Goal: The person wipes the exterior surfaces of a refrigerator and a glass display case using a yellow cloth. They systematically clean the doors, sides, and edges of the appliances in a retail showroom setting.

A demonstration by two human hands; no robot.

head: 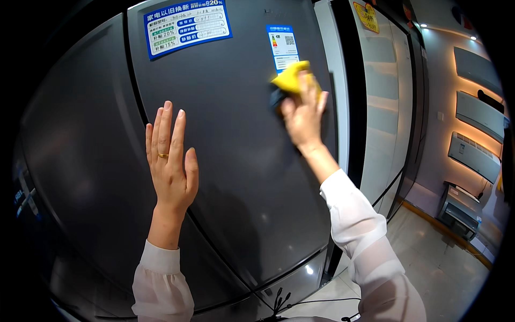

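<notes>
A dark grey refrigerator (225,133) with two upper doors fills the middle of the view. My right hand (303,114) presses a yellow cloth (291,78) with a dark underside to its right door. The cloth lies just below an energy label (283,44) and covers its lower edge; hand and cloth are slightly blurred. Near the gap between the doors, my left hand (171,157) is held up flat, fingers extended, thumb apart, with a ring on one finger. It holds nothing; whether its palm touches the door cannot be told.
A large blue-and-white printed sticker (188,28) is on the upper right door. Beside it stands a pale refrigerator (382,104) with a yellow price tag (366,17). Several air conditioner units (474,155) hang on the right wall. A black cable (322,300) runs near the bottom.
</notes>
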